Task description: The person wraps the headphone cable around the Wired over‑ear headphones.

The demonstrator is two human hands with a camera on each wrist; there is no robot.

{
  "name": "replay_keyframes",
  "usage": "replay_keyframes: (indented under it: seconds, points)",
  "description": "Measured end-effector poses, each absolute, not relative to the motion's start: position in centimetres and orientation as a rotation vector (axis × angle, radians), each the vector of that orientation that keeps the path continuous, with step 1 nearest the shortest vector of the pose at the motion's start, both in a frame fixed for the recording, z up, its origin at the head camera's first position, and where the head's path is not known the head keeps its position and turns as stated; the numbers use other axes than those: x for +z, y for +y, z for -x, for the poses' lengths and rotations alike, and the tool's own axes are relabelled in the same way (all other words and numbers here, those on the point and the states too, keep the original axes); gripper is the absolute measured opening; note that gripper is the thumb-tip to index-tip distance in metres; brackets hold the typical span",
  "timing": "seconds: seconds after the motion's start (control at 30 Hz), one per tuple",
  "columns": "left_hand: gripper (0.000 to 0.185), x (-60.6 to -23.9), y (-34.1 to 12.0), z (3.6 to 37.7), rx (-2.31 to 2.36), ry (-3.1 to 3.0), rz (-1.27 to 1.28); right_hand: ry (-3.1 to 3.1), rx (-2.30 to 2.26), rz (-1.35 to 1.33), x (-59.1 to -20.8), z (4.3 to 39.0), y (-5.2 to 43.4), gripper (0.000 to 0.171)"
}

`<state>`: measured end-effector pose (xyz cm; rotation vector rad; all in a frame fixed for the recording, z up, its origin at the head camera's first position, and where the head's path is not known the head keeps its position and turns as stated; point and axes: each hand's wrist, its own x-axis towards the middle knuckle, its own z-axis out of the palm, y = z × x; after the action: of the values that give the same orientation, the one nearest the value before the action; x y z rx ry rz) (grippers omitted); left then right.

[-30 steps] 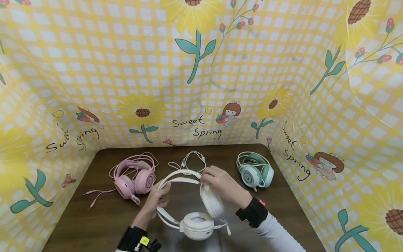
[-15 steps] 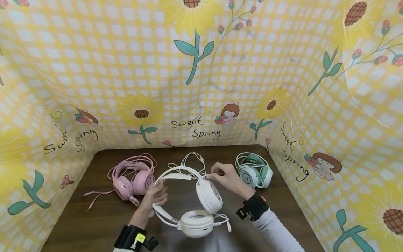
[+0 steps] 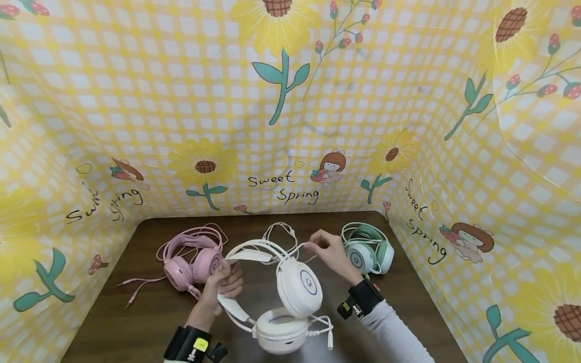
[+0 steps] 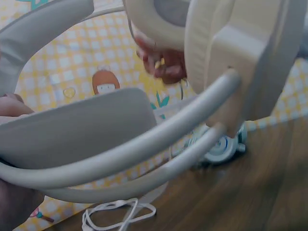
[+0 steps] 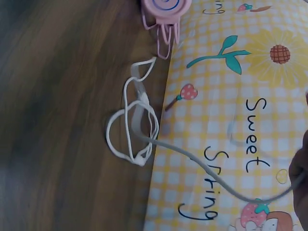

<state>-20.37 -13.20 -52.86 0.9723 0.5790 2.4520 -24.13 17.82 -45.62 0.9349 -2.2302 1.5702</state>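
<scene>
White headphones [image 3: 281,330] are held up over the table's middle, the upper ear cup turned with its ringed outer face toward the head camera. My left hand [image 3: 221,286] grips them by the headband, whose padded strip and twin tubes fill the left wrist view. To the right of the upper cup, my right hand [image 3: 331,254] pinches the white cable [image 5: 211,171] between thumb and fingertips. From there the cable runs back to a loose coil [image 5: 132,134] on the wood. A short microphone [image 3: 330,339] sticks out near the lower cup.
Pink headphones [image 3: 192,264] lie at the left, their two plugs trailing toward the table's left side. Green and white headphones [image 3: 368,251] lie at the back right, close behind my right hand. A yellow checked cloth [image 3: 290,126] walls the brown table [image 3: 150,322] at the back and sides.
My right hand has moved right, off the headband's end, drawing the cable out. The upper ear cup has turned to show its outer face. My left hand keeps its grip.
</scene>
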Motion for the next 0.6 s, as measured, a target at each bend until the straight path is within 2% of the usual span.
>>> replay_keyframes:
  seconds: [0.1, 0.2, 0.3, 0.43, 0.53, 0.6]
  points:
    - [0.038, -52.4, -13.0, 20.7, 2.486, 0.444, -0.964, -2.180, 1.572, -1.002, -46.3, 24.5, 17.6, 0.011]
    - [0.044, -51.7, -12.9, 21.0, 2.557, 0.373, -0.929, -2.109, 1.531, -1.098, -48.0, 25.4, 17.3, 0.026]
    - [0.048, -50.8, -12.9, 21.2, 2.626, 0.333, -0.886, -2.069, 1.513, -1.062, -48.9, 25.5, 16.8, 0.031]
    - [0.049, -49.7, -12.5, 21.6, 2.695, 0.308, -0.814, -1.992, 1.582, -0.910, -51.2, 26.1, 16.1, 0.024]
    - [0.049, -49.0, -11.8, 21.8, 2.746, 0.332, -0.756, -1.887, 1.489, -0.922, -54.6, 27.3, 15.8, 0.019]
    - [0.047, -48.6, -11.4, 21.9, 2.780, 0.362, -0.713, -1.812, 1.413, -0.995, -58.7, 28.9, 15.6, 0.031]
